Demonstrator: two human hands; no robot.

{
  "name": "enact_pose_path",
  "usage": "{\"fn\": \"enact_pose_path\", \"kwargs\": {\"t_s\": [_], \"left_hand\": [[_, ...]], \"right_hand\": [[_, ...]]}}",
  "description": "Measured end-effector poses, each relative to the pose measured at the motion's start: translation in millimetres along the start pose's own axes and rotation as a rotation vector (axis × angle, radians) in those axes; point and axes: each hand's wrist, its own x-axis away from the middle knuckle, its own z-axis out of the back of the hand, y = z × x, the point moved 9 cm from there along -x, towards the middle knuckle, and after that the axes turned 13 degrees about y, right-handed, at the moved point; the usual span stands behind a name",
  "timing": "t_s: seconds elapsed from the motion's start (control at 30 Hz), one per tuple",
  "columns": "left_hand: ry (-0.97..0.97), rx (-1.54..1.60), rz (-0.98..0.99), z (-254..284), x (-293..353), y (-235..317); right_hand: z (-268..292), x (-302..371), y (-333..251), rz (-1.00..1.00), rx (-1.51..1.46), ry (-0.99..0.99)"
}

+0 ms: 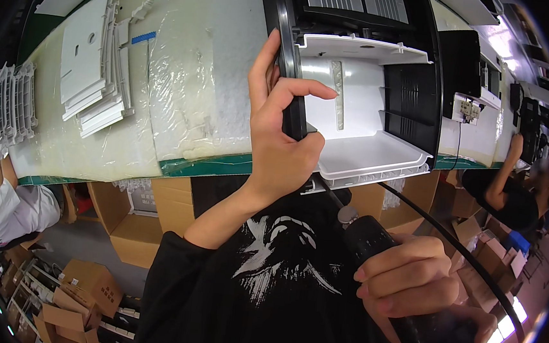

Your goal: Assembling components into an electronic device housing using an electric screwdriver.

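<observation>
Far left, lower corner: a co-worker in a white shirt, beside open cardboard boxes on the floor.

Bench, green-edged, covered in white foam sheet with plastic film over part of it. On its left, a stack of flat white plastic panels; further left, a row of white ribbed parts.

Left hand: raised at the bench edge, thumb upright along the black frame of the appliance housing, forefinger hooked over the frame toward the white inner compartment, remaining fingers curled against the frame's near side (a loose steadying hold, not a full fist).

Appliance housing: black outside, white tray-like cavity inside, a black grille at its right wall; it lies on the bench directly ahead.

Right hand: fingers wrapped closed around a black powered screwdriver, its tip pointing up toward the lower lip of the housing; a black cable trails off to the right.

Far right: another person in black at the same bench.
</observation>
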Motion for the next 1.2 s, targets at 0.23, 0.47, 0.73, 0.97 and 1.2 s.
{"fn": "enact_pose_path", "kwargs": {"t_s": [0.23, 0.47, 0.73, 0.97, 1.2], "left_hand": [[0.007, -0.041, -0.023, 0.1, -1.3, -0.2], [-0.002, -0.047, 0.001, 1.2, -1.3, -1.5], [-0.092, 0.046, 0.105, 3.9, -3.0, -8.8], [-0.148, 0.016, 0.072, 4.5, -3.5, -6.4], [-0.151, 0.071, 0.109, 5.3, -4.3, -8.0]], "right_hand": [[-6.5, 0.9, 13.9, -0.101, 0.072, -0.027], [-15.3, 2.3, 17.3, -0.016, 0.048, -0.054], [-26.3, -7.6, 29.0, -0.318, -0.099, -0.36], [-55.0, -6.0, 42.7, -0.374, -0.205, -0.491], [-60.2, -12.2, 49.5, -0.402, -0.285, -0.59]]}}
